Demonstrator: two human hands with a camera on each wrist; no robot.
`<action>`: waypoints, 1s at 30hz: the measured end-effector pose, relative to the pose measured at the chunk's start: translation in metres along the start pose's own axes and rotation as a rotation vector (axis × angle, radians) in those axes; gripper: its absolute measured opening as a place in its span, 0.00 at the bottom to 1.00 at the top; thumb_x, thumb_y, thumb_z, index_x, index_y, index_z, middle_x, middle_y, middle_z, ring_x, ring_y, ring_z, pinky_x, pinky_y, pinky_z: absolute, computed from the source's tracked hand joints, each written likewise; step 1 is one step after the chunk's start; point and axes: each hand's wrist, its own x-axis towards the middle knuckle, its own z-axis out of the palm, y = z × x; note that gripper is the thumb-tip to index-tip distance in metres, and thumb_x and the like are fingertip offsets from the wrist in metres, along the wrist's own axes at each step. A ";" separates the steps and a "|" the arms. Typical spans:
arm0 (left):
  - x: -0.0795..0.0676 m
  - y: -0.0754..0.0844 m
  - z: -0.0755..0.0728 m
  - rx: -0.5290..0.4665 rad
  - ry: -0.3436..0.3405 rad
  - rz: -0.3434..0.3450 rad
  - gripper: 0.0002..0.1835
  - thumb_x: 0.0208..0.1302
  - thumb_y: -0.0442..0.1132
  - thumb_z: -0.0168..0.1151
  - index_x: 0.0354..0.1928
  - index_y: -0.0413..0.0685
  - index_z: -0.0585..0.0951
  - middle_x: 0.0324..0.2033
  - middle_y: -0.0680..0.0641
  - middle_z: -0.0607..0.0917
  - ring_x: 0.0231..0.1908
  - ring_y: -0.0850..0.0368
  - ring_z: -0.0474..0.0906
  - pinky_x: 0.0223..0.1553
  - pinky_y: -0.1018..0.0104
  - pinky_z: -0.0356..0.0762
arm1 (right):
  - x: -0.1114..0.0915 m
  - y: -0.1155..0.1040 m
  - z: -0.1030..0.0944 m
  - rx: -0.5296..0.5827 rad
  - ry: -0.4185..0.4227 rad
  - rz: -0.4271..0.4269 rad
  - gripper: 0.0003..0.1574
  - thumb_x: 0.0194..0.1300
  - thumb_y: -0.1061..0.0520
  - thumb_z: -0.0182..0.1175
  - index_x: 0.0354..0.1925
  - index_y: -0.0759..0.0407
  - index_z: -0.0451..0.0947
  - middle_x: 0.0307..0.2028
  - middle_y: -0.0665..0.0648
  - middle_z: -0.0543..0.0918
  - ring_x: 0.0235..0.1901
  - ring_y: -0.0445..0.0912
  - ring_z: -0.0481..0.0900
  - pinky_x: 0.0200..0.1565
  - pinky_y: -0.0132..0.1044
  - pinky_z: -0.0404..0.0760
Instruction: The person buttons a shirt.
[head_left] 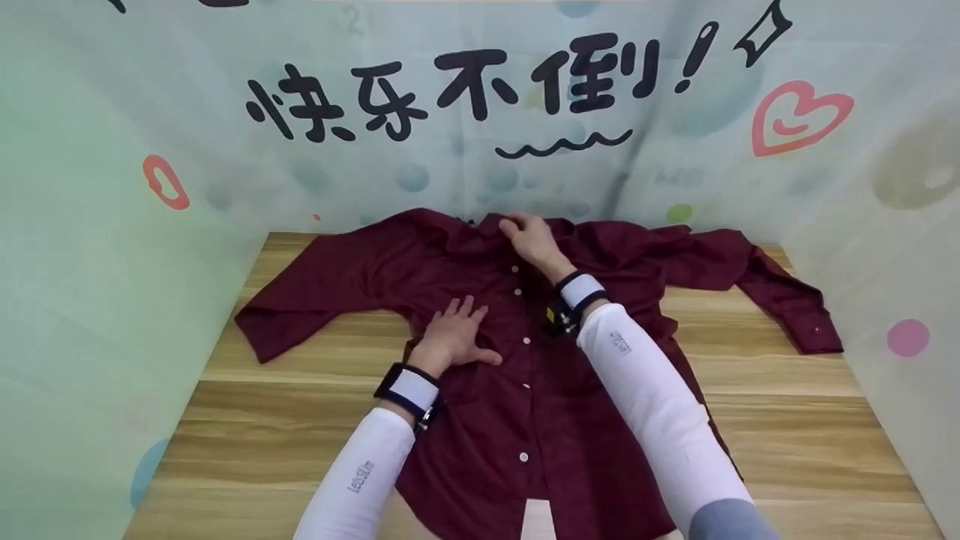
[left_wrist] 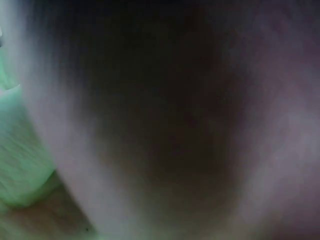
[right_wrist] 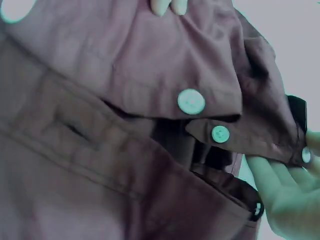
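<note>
- Right hand point(head_left: 534, 238) is pinching the shirt's collar point(head_left: 474, 238) with thumb and fingers.
- Left hand point(head_left: 452, 337) is resting flat on the shirt front, fingers spread, thumb pointing toward the buttons point(head_left: 526, 340); left-wrist view is showing mostly dark blur.
- Shirt point(head_left: 480, 420) is looking dark maroon, lightly wrinkled, white buttons running down the front; right-wrist view is showing the upper front hanging unfastened, a buttonhole point(right_wrist: 75, 131) sitting apart from the buttons.
- Shirt is lying front up under both hands, collar at the right hand's fingertips, hem running toward the person.
- One shirt sleeve point(head_left: 315, 277) is stretching out beyond the left hand's left; the other point(head_left: 705, 259) is extending right of the right hand, its cuff point(head_left: 817, 330) angling back toward the person.
- Wood tabletop point(head_left: 285, 427) is showing left of the left hand and right of the right forearm.
- Printed backdrop point(head_left: 420, 161) is rising just beyond the right hand, limiting room there.
</note>
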 end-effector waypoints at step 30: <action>0.000 -0.001 0.000 -0.015 0.015 0.009 0.55 0.58 0.66 0.70 0.79 0.46 0.59 0.79 0.35 0.52 0.78 0.36 0.46 0.74 0.40 0.52 | -0.089 0.074 -0.049 -0.708 -0.339 -0.299 0.30 0.76 0.50 0.59 0.65 0.69 0.76 0.67 0.70 0.74 0.64 0.65 0.74 0.64 0.56 0.73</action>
